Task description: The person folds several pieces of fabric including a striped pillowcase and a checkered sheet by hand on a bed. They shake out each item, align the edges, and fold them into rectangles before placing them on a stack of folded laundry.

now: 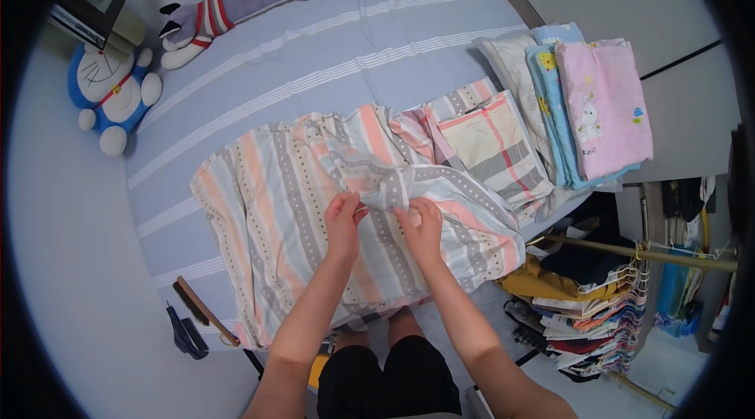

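Note:
A striped fabric cover [277, 206] in peach, grey, cream and pale blue, some stripes dotted, lies spread and rumpled across the bed in front of me. Near its middle, my left hand [344, 215] pinches a gathered edge between thumb and fingers. My right hand [422, 224] grips the same raised edge a short way to the right. Between the two hands the cloth bunches into a fold, and a loose flap spreads toward the right. Against the cover's far right part lies a folded plaid cloth [489, 144] in cream, grey and red.
Folded pink fabric [607, 106] with a rabbit design tops a stack at the right. A rack of hanging clothes [590, 307] stands at lower right. Long plush toy [259, 0] and blue plush toy [115, 94] rest at far left; a wooden-handled brush [203, 307] lies at near left.

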Available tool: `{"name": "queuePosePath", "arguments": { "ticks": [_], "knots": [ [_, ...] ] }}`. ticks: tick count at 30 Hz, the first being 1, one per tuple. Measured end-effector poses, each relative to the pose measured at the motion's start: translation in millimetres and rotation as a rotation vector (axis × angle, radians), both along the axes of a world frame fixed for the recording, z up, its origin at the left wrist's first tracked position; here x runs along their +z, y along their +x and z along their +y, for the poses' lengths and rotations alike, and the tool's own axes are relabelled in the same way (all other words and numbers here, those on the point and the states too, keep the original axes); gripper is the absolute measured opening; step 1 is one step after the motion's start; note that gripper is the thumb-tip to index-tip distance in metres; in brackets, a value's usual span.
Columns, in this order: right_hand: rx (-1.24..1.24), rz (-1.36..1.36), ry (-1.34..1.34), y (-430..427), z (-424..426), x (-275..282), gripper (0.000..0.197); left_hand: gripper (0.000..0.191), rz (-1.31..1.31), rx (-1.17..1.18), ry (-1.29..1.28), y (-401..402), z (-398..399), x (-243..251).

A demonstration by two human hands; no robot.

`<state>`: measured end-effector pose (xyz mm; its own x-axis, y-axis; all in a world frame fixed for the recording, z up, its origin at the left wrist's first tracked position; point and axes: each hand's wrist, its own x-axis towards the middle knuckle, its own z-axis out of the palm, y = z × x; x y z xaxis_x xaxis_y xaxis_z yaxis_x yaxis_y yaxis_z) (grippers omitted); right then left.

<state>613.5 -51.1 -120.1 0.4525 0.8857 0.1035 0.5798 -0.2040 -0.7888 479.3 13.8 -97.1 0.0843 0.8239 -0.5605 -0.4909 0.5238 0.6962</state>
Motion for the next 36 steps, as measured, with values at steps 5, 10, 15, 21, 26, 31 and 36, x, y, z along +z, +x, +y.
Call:
{"name": "queuePosePath", "arguments": {
  "ticks": [5,10,15,21,26,31,36],
  "knots": [
    [0.11,0.307,-0.118,13,21,9,0.018,0.005,0.089,0.039,0.096,-1,-2,-6],
    [0.148,0.166,0.396,25,43,77,0.01,0.011,0.55,0.073,0.358,11,12,14],
    [0.452,0.517,0.088,32,60,72,0.01,0.035,0.867,-0.589,1.14,19,29,48],
    [0.074,0.437,0.042,97,134,-93,0.021,0.016,0.989,-0.541,0.832,14,44,9],
    [0.18,-0.133,-0.219,144,166,-180,0.023,0.022,0.94,-0.541,0.958,8,53,-7],
    [0.869,-0.025,-0.307,85,154,-163,0.017,0.024,0.956,-0.571,0.813,3,46,-15],
    [0.366,-0.314,0.088,76,163,-161,0.026,0.024,0.978,-0.577,0.756,1,35,-24]
  ]
}}
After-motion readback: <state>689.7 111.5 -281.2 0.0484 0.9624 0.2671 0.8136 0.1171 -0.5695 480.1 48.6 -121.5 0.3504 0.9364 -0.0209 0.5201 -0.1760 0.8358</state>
